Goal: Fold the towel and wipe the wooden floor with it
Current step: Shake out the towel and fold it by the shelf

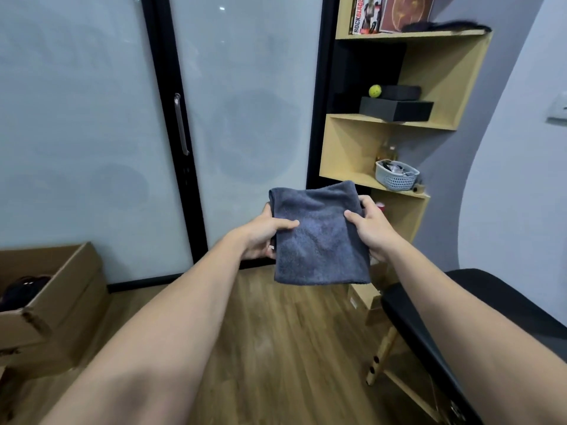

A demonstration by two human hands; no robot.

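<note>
A grey-blue towel (pixel 319 234), folded into a rough square, hangs in the air in front of me at arm's length. My left hand (pixel 264 231) pinches its left edge, thumb lying across the front. My right hand (pixel 369 230) pinches its right edge the same way. Both arms are stretched forward. The wooden floor (pixel 285 342) lies below the towel, well apart from it.
An open cardboard box (pixel 52 305) stands on the floor at the left. A black padded bench (pixel 429 326) with wooden legs is at the right. Frosted glass doors (pixel 92 133) close off the far side. Wooden corner shelves (pixel 408 124) hold a basket, boxes and a ball.
</note>
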